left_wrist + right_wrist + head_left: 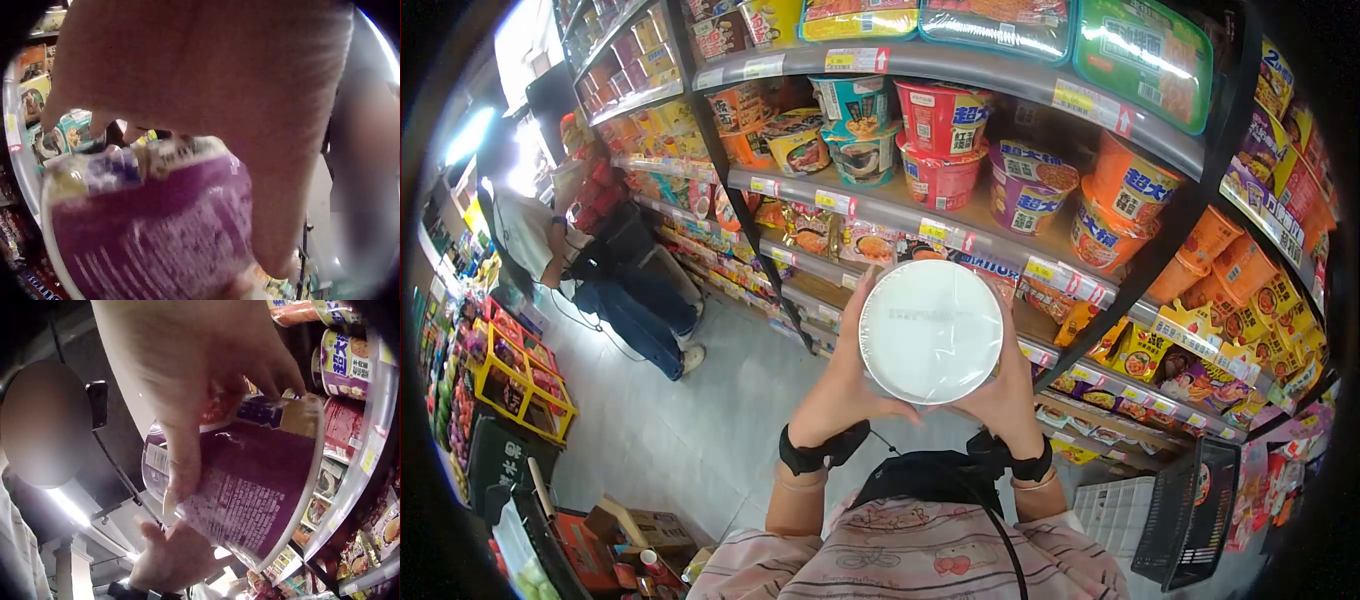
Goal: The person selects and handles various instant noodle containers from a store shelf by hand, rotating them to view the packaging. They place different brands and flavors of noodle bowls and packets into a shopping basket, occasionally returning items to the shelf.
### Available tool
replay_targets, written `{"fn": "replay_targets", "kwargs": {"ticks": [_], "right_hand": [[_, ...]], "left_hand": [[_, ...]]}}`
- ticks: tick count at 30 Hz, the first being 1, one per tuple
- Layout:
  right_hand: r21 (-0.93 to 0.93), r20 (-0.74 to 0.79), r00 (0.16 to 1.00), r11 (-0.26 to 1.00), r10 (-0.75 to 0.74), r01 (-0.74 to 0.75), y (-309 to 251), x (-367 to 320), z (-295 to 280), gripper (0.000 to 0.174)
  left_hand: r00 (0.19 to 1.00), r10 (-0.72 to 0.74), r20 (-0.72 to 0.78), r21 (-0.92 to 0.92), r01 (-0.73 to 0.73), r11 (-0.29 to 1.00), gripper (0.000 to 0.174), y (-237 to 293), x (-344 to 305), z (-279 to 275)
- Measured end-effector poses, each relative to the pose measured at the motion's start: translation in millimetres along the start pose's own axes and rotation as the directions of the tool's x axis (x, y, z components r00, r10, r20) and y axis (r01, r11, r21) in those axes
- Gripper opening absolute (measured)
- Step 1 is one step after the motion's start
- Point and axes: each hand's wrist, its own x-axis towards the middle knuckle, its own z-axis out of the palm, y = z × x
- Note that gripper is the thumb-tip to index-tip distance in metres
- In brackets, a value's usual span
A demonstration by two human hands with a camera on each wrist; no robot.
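Note:
Both hands hold a purple instant noodle tub (250, 469) in front of the chest. In the head view, the tub's flat white round end (931, 333) faces up, with faint print and shiny film over it. My left hand (840, 370) grips one side, its thumb along the near edge. The opposite side is gripped by my right hand (1008, 385). Its purple side, covered in small white print, shows in both wrist views. In the right wrist view, the right thumb presses along the wall, with the left hand (172, 556) beyond it.
Shelves of noodle tubs stand ahead, with a similar purple tub (1030, 188) beside red tubs (943, 120) and orange tubs (1135, 180). Bagged noodles (1140, 350) fill lower shelves. A black basket (1190, 510) is at the right. Another person (620, 290) stands in the aisle at left.

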Motion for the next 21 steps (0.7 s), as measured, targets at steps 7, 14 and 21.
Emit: {"fn": "replay_targets", "kwargs": {"ticks": [7,14,21], "right_hand": [[-0.208,0.038,0.992,0.97,-0.121,0.126,1,-12,-2,0.109],[-0.159,0.206,0.977,0.984,-0.049,0.082,-12,-9,-23,0.111],[-0.12,0.349,0.936,0.989,-0.036,0.083,-17,-4,-46,0.113]], "left_hand": [[0.986,-0.151,-0.073,-0.071,0.145,0.987,0.118,-1,-10,1],[0.975,-0.177,-0.131,-0.061,0.17,0.984,0.106,13,-12,4],[0.992,-0.111,-0.055,-0.015,0.111,0.994,0.103,21,-19,9]]}}
